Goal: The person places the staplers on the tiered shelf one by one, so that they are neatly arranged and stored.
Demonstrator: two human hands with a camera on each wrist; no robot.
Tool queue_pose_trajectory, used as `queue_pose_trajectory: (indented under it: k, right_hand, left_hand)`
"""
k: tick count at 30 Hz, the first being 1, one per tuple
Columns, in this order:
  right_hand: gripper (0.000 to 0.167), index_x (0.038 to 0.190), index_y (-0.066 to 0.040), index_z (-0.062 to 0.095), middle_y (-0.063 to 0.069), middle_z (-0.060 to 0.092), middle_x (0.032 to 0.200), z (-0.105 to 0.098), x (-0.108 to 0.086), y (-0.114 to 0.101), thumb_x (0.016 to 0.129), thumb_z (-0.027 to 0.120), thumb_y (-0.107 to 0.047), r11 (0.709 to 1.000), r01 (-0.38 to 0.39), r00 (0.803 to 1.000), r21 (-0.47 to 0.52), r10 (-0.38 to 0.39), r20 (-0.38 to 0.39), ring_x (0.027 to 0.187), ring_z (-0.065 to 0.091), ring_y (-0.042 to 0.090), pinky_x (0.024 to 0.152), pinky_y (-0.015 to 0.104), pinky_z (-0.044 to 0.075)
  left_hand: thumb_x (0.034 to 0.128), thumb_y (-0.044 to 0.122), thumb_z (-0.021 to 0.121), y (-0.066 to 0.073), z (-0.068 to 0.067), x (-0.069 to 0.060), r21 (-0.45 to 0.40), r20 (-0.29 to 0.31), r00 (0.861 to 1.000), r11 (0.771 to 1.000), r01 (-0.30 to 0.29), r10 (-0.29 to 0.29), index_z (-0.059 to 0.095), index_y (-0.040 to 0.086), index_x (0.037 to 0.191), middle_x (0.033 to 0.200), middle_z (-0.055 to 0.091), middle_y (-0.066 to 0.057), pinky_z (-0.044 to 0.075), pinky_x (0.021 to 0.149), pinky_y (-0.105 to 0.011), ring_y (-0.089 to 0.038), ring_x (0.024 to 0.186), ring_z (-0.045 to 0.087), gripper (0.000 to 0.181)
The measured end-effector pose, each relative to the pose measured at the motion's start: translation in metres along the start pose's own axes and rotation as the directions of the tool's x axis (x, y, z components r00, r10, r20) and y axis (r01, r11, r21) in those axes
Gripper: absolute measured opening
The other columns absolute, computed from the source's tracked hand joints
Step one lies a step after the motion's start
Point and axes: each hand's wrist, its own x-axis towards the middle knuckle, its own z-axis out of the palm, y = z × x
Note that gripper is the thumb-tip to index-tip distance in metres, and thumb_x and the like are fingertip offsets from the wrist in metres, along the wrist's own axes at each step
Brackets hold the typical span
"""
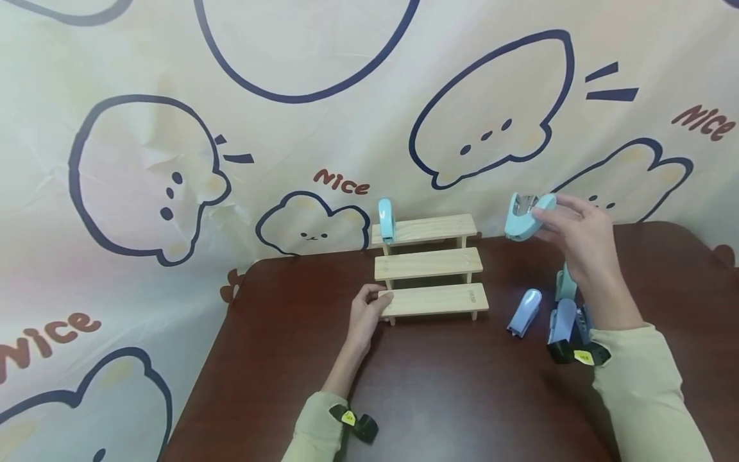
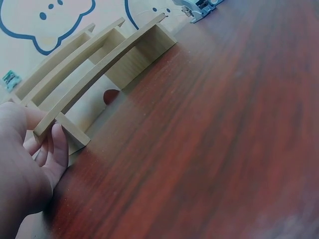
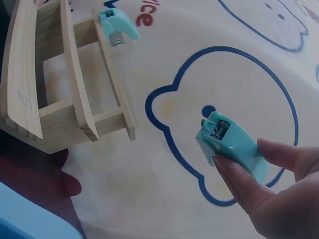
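Observation:
A three-tier wooden rack (image 1: 435,299) stands on the table. My left hand (image 1: 365,314) pinches the left end of its lowest tier, thumb on top; the left wrist view shows that hand (image 2: 30,162) from behind, fingers around the board's end. Raised to the right of the rack, my right hand (image 1: 587,240) holds a turquoise stapler (image 1: 521,221) between thumb and fingers. In the right wrist view, the held stapler (image 3: 239,149) points toward the rack, apart from it. Another turquoise stapler (image 1: 386,220) rests on the left end of the top tier.
On the table (image 1: 300,346), right of the rack, lies a light blue stapler (image 1: 525,313). Under my right forearm are a teal stapler (image 1: 566,283), a periwinkle stapler (image 1: 562,319) and a darker blue one (image 1: 583,321), partly hidden. A printed cloth (image 1: 323,141) hangs behind.

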Motion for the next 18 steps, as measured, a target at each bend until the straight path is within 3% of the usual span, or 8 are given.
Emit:
queue_pose_trajectory:
  k: [4,10,14,18]
  right_hand:
    - [0.079,0.152,-0.004,0.048,-0.005,0.064,0.113,0.011,0.008,-0.011,0.088,0.084,-0.034,0.99,0.011,1.0,-0.141,-0.01,0.005,0.09,0.071,0.001,0.08,0.015,0.056]
    - [0.073,0.15,-0.002,0.051,-0.003,0.067,0.115,0.029,0.016,-0.025,0.091,0.081,-0.033,0.972,0.053,0.999,-0.228,-0.052,0.008,0.09,0.07,-0.001,0.079,0.015,0.056]
    - [0.069,0.15,-0.002,0.05,0.01,0.065,0.133,0.043,0.02,-0.032,0.095,0.077,-0.032,0.948,0.094,0.995,-0.303,-0.08,0.059,0.095,0.069,0.001,0.081,0.017,0.056]
    - [0.067,0.152,-0.002,0.047,0.022,0.058,0.142,0.056,0.024,-0.037,0.098,0.073,-0.032,0.908,0.135,0.988,-0.396,-0.093,0.124,0.111,0.071,0.017,0.084,0.021,0.057]
  left_hand:
    - [0.0963,0.007,0.067,0.007,0.001,-0.001,-0.001,-0.001,1.0,1.0,0.009,-0.009,0.061,-0.009,0.117,0.096,0.059,-0.006,0.052,0.059,-0.023,-0.012,0.071,0.057,0.026]
    - [0.0963,0.005,0.065,0.031,0.001,-0.017,-0.002,0.027,1.0,1.0,0.0,0.0,0.06,-0.012,0.117,0.096,0.06,-0.008,0.054,0.062,-0.025,-0.012,0.071,0.057,0.028]
    - [0.096,0.005,0.065,0.036,0.001,-0.021,-0.009,0.022,1.0,1.0,-0.003,0.003,0.06,-0.012,0.116,0.095,0.059,-0.008,0.055,0.062,-0.025,-0.012,0.071,0.057,0.027]
    - [0.0959,0.004,0.065,0.036,0.001,-0.019,-0.014,0.025,1.0,1.0,0.008,-0.008,0.06,-0.013,0.118,0.095,0.058,-0.008,0.055,0.063,-0.025,-0.012,0.072,0.057,0.028]
